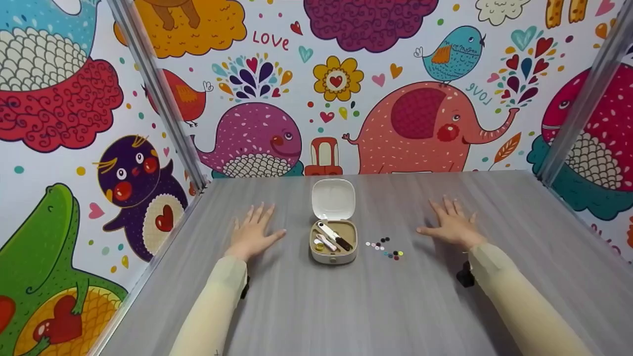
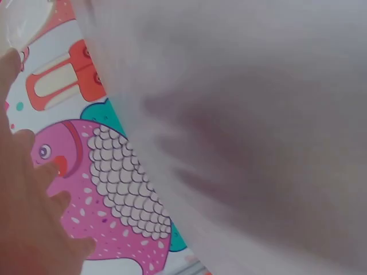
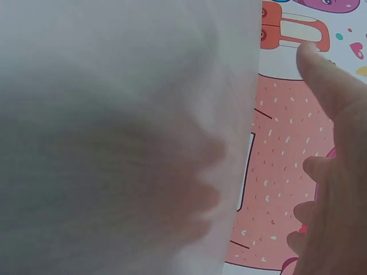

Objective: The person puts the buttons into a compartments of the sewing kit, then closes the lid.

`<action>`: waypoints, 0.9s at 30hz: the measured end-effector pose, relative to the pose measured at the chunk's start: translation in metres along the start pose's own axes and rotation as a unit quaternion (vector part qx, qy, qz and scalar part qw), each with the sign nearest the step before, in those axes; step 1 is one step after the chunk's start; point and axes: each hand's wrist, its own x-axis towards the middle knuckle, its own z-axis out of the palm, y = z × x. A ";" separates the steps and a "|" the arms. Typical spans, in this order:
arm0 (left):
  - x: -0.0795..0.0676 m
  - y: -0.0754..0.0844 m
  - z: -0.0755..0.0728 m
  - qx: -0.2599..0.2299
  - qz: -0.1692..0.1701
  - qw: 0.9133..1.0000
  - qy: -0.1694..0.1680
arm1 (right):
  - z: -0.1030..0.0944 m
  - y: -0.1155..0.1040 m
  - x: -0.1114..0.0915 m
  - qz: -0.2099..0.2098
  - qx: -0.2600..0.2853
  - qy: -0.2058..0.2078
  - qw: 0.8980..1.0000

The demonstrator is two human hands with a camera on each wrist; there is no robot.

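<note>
Bright cartoon walls (image 1: 296, 91) with a coral elephant (image 1: 415, 143), a purple whale (image 1: 252, 133) and a green crocodile (image 1: 54, 232); metal corner posts (image 1: 163, 99)

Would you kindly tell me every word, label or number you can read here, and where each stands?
"LOVe": back wall, above the purple whale.
"LOVe", reversed: same wall, beside the elephant's trunk.
Pink marks, right wall: too small to read.
Open box: no readable text.
</note>
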 end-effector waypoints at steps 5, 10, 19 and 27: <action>0.003 0.009 0.002 -0.018 0.019 1.000 0.002 | 0.004 -0.002 -0.001 -0.010 0.022 -0.006 1.000; 0.003 0.018 0.006 -0.034 0.032 0.999 0.003 | 0.008 -0.006 -0.002 -0.024 0.059 0.006 0.998; 0.000 0.034 0.009 -0.063 0.041 0.997 -0.005 | 0.018 -0.014 -0.003 -0.052 0.102 0.013 0.993; 0.000 0.039 0.016 -0.108 0.034 0.993 -0.008 | 0.029 -0.015 -0.002 -0.079 0.176 0.001 0.981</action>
